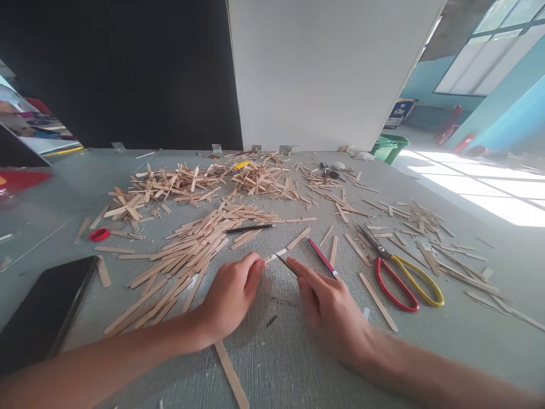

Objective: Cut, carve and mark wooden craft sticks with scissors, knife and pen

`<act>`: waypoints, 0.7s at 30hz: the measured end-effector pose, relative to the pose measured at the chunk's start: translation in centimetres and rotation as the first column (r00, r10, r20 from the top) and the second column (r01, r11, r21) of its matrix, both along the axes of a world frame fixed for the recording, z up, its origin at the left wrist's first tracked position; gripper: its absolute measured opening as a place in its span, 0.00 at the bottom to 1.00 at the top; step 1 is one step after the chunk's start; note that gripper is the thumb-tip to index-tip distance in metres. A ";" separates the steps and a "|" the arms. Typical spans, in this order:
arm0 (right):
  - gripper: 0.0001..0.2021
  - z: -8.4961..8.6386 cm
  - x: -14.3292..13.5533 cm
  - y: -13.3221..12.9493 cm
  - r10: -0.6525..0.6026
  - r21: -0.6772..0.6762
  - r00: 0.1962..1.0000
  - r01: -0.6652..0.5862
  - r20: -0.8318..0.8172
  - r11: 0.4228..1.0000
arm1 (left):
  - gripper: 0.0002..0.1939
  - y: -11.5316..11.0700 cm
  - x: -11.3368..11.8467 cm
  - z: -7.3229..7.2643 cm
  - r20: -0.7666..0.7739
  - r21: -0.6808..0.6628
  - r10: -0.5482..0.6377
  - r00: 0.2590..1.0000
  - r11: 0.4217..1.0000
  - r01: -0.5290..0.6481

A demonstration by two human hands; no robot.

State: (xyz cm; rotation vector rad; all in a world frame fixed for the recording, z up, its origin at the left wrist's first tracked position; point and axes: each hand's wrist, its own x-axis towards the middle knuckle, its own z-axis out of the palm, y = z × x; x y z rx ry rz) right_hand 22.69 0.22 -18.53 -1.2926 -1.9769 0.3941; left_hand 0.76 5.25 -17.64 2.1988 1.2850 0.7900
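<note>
My left hand (234,295) is closed in a pinch on a short wooden craft stick (276,255), whose pale end sticks out past the fingertips. In my right hand (332,307) is a thin pointed blade (286,264); the fingers cover most of it, and its tip meets or nearly meets the stick. Just beyond the right hand lies a purple pen-like tool (322,258). Scissors (394,267) with red and yellow handles rest open to the right. A small dark sliver (271,321) lies between the hands.
Loose craft sticks (183,258) fan out left of centre, with a black pen (249,228) across them. Heaped sticks (259,179) lie farther back. A black phone (42,312), a red ring (99,234) and keys (330,172) are on the grey table. Upright panels (332,74) stand behind.
</note>
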 end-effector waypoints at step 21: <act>0.16 0.8 0.2 1.2 -0.084 -0.279 0.974 0.022 -0.212 0.960 | 0.11 0.0 0.1 0.0 0.072 0.445 -0.177 0.982 0.886 0.127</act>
